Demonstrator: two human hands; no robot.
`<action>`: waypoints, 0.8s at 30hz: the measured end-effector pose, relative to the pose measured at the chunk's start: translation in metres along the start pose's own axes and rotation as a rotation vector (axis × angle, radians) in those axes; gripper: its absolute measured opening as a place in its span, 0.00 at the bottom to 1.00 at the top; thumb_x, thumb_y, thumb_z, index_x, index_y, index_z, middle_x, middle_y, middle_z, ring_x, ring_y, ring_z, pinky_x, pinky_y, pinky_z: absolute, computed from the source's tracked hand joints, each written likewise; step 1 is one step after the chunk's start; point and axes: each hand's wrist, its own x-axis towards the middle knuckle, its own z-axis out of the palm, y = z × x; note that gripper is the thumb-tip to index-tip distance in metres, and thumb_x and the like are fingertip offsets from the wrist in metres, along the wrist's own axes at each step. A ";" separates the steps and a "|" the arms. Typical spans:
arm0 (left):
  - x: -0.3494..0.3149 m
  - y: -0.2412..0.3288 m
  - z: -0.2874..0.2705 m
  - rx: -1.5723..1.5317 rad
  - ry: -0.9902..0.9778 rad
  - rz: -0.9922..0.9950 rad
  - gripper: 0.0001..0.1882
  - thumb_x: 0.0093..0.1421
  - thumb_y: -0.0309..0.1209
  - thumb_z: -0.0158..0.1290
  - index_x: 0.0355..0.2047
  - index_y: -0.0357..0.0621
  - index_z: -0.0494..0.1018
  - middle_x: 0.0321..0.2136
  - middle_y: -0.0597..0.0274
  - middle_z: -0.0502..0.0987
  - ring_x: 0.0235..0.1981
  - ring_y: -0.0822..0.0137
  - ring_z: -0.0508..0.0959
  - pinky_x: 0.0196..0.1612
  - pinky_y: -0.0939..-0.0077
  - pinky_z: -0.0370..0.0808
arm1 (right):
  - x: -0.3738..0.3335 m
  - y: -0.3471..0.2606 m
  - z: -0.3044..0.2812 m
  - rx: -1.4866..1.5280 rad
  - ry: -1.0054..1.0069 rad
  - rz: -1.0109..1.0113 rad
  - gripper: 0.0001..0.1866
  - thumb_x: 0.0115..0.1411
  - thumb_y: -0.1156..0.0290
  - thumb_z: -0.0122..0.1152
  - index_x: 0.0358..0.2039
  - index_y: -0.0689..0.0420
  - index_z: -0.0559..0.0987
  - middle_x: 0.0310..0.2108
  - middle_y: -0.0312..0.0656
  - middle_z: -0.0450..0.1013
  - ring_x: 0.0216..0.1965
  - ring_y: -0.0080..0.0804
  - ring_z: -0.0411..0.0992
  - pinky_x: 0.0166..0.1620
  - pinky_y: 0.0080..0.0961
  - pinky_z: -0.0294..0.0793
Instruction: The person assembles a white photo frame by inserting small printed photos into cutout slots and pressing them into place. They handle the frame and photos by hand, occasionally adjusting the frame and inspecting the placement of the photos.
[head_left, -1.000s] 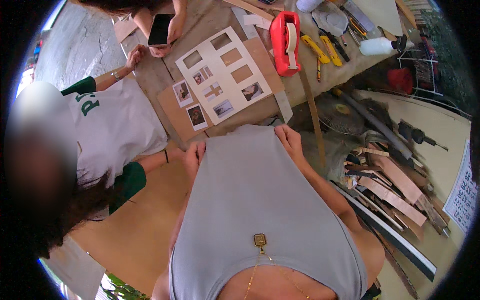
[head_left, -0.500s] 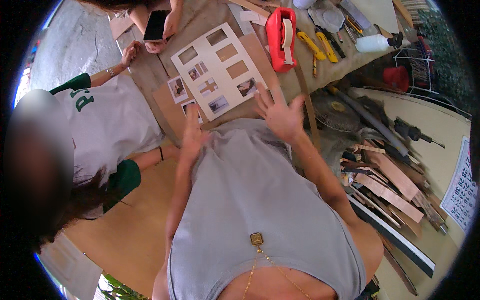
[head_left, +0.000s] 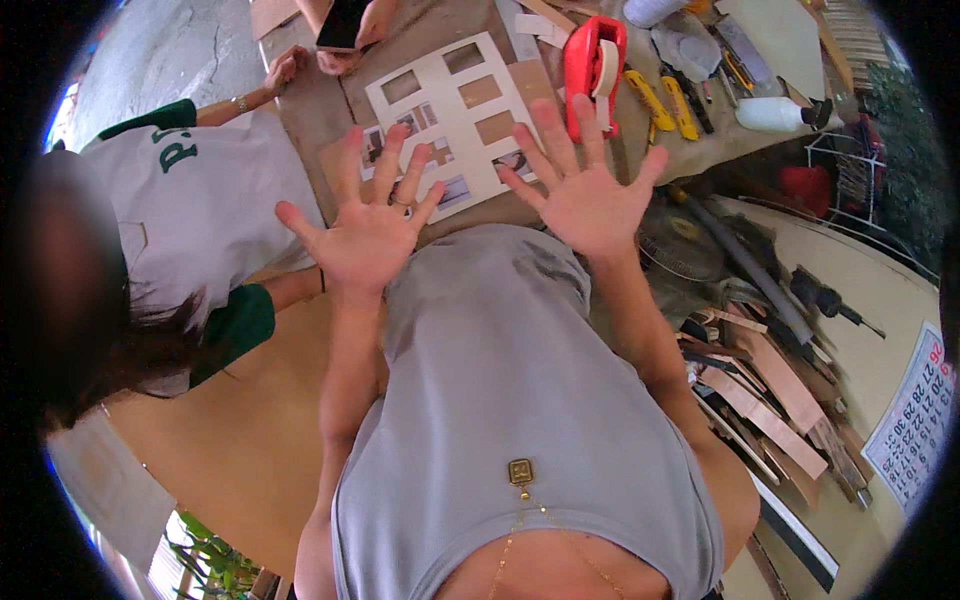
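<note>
Both my hands are raised, palms showing, with the fingers spread and nothing in them. My left hand (head_left: 368, 235) has a ring on one finger and partly covers the near left of a white board with cut-out windows (head_left: 440, 95). My right hand (head_left: 590, 200) is over the board's near right corner, its fingertips overlapping the lower end of a red tape dispenser (head_left: 580, 70) in the view. Small photos (head_left: 454, 190) show in some of the board's windows. Another photo (head_left: 373, 145) lies by its left edge, half hidden by my left fingers.
Yellow cutters (head_left: 680, 108) and a white bottle (head_left: 772, 113) lie on the table's right side. A person in a white and green shirt (head_left: 215, 200) is at my left. Across the table another person's hands hold a phone (head_left: 341, 22). Wood offcuts (head_left: 765, 385) and a fan (head_left: 682, 243) are at right.
My left hand has risen and turned from edge-on to palm showing, fingers now spread. My right hand has lifted slightly and spread wider. The whole view has shifted a little.
</note>
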 end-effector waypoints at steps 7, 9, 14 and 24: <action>0.004 -0.002 -0.003 -0.011 -0.174 -0.036 0.52 0.48 0.74 0.27 0.65 0.53 0.41 0.66 0.59 0.37 0.66 0.53 0.36 0.64 0.52 0.25 | 0.008 0.002 -0.010 -0.048 -0.239 0.056 0.51 0.44 0.20 0.18 0.65 0.37 0.42 0.67 0.32 0.36 0.67 0.40 0.32 0.64 0.51 0.20; 0.006 0.000 -0.004 -0.002 -0.210 -0.053 0.53 0.48 0.74 0.28 0.65 0.50 0.41 0.66 0.60 0.37 0.66 0.54 0.36 0.64 0.55 0.25 | 0.010 0.003 -0.009 -0.062 -0.242 0.062 0.52 0.44 0.20 0.18 0.65 0.38 0.42 0.67 0.31 0.35 0.67 0.40 0.32 0.64 0.51 0.20; 0.009 0.003 -0.005 0.024 -0.327 -0.073 0.54 0.48 0.74 0.28 0.64 0.46 0.42 0.66 0.60 0.37 0.66 0.55 0.35 0.65 0.58 0.25 | 0.014 0.002 -0.012 -0.136 -0.267 0.077 0.54 0.44 0.20 0.17 0.65 0.43 0.43 0.67 0.31 0.37 0.67 0.39 0.31 0.64 0.51 0.20; -0.023 -0.004 0.014 1.191 -0.109 -0.557 0.29 0.58 0.43 0.49 0.56 0.39 0.63 0.57 0.54 0.62 0.60 0.61 0.59 0.64 0.63 0.48 | -0.008 -0.010 -0.045 -1.351 0.304 0.344 0.25 0.62 0.52 0.45 0.44 0.61 0.76 0.45 0.50 0.73 0.48 0.37 0.70 0.53 0.29 0.65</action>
